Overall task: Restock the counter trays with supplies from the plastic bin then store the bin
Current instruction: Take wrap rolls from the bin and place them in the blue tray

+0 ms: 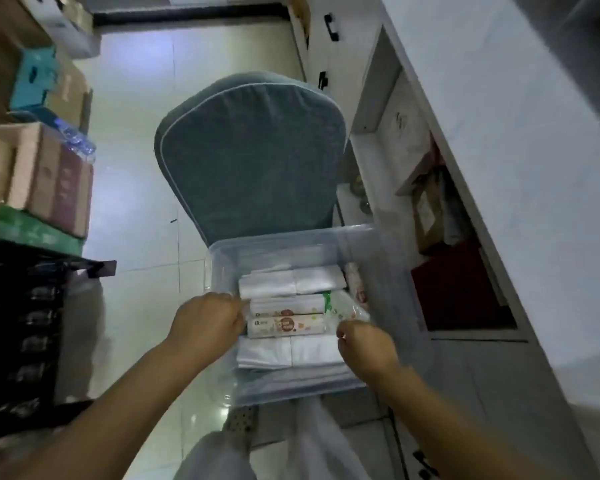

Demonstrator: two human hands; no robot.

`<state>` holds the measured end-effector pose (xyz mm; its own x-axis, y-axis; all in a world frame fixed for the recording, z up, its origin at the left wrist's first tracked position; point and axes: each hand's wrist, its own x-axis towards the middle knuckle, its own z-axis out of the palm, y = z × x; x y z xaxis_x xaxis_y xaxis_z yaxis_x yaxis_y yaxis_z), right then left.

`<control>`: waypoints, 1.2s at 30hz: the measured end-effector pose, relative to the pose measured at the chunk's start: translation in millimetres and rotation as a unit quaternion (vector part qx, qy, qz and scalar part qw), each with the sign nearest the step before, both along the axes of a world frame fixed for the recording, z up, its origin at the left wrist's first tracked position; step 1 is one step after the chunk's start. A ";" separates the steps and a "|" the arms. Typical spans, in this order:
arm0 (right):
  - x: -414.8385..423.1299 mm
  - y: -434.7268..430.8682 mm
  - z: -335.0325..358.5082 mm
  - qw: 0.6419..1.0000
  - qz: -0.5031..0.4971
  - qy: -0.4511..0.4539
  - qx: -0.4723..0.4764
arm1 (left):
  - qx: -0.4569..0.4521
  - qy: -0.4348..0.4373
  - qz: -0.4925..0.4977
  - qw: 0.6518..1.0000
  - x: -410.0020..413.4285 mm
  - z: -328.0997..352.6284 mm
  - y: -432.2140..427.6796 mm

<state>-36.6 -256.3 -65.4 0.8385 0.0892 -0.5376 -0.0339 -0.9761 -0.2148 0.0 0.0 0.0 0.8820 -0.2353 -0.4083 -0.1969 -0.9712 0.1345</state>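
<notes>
A clear plastic bin (388,271) sits on the seat of a grey-blue chair (250,150). Inside lie white folded packs (291,280), two printed tissue packs (286,323) in the middle and a green-trimmed clear packet (343,306) on the right. My left hand (207,322) is inside the bin, fingers curled against the left end of the tissue packs. My right hand (364,344) reaches in from the right, fingers pinched at the packs' right end beside the clear packet. Whether either hand really grips a pack is unclear.
A white counter (520,168) runs along the right, with open shelves (440,237) of bags and a dark red box underneath. Stacked cardboard boxes (49,181) and dark crates (21,323) stand at the left. Pale tiled floor (136,168) lies between them.
</notes>
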 end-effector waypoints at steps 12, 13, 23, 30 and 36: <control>63.1 12.6 -152.2 0.990 0.119 0.043 0.062 | -0.007 0.015 0.078 0.997 7.0 -102.4 -11.0; 63.1 15.8 -160.7 0.987 0.142 0.042 0.059 | -0.009 0.022 0.077 0.997 6.6 -109.7 -11.0; 49.2 25.1 -197.6 0.978 0.205 -0.039 0.000 | -0.001 0.088 0.053 0.995 -1.8 -147.0 -4.7; 46.8 14.9 -157.7 0.978 0.149 0.009 0.146 | -0.003 0.120 0.005 0.993 -0.2 -140.7 -11.1; 46.8 7.4 -102.7 0.960 0.169 -0.021 0.223 | -0.056 0.080 -0.003 0.995 12.0 -117.2 -23.0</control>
